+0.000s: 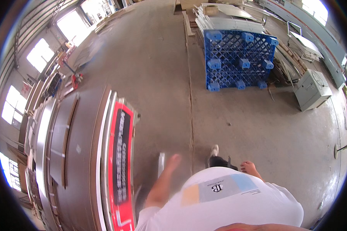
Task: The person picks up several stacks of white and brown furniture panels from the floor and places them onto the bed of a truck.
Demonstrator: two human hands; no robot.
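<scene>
My left hand (174,161) hangs low in front of me, smeared by motion, so its fingers do not show clearly. Just left of it is a pale, narrow strip (161,164); I cannot tell whether the two touch. On the other side of my white shirt (219,196), my right hand (249,167) hangs with loosely bent fingers, a little apart, and I see nothing in it. Close on my left stands a long stack of brown boards (79,154), with a red and black sign (121,154) along its side.
A blue plastic pallet (239,57) stands on edge ahead to the right, against stacked white panels (231,24). Right of it is a grey metal cabinet (311,91). Far left is a red pallet jack (74,81). Concrete floor (154,69) stretches ahead, crossed by a long seam.
</scene>
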